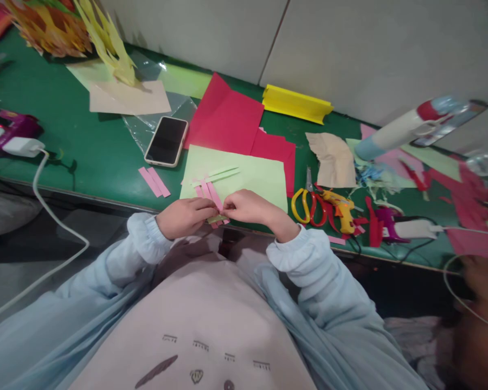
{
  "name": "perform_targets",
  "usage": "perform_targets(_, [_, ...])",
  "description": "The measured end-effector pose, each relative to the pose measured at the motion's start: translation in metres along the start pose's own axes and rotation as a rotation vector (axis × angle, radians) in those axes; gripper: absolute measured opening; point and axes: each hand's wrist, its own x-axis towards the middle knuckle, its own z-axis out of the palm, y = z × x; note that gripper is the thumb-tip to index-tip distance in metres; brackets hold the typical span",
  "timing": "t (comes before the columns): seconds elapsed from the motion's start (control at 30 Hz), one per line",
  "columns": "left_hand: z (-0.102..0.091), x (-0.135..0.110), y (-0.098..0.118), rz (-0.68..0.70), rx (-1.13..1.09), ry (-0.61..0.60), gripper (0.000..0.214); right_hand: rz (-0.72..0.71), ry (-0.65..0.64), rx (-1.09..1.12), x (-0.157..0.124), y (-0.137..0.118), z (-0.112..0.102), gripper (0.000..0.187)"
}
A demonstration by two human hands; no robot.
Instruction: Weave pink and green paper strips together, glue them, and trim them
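Several pink paper strips (213, 196) lie crossed with narrow green paper strips (223, 175) at the near edge of a pale green sheet (260, 174). My left hand (190, 215) is closed, its fingers bent over the near ends of these strips. Close beside it, my right hand (250, 208) pinches the strips with thumb and forefinger. The fingertips of both hands almost meet, and they partly hide where the strips cross. Two loose pink strips (154, 181) rest on the green table to the left.
Behind the sheet are red papers (231, 116) and a smartphone (166, 141). To the right lie scissors (310, 201), a yellow glue gun (340, 207) and paper scraps. A tall bottle (394, 132) stands farther back. White cable (61, 227) hangs off the left edge. Another person's arm (482, 287) shows at right.
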Motion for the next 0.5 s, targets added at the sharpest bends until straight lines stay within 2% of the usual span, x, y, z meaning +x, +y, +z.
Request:
perform_targets(0.27, [0.003, 0.001, 0.003, 0.017, -0.041, 0.022, 0.018, 0.016, 0.01, 0.008, 0.0, -0.003, 0.001, 0.025])
perform_targets(0.5, [0.008, 0.004, 0.005, 0.055, -0.029, 0.02, 0.019, 0.06, 0.034, 0.037, -0.01, -0.003, -0.003, 0.021])
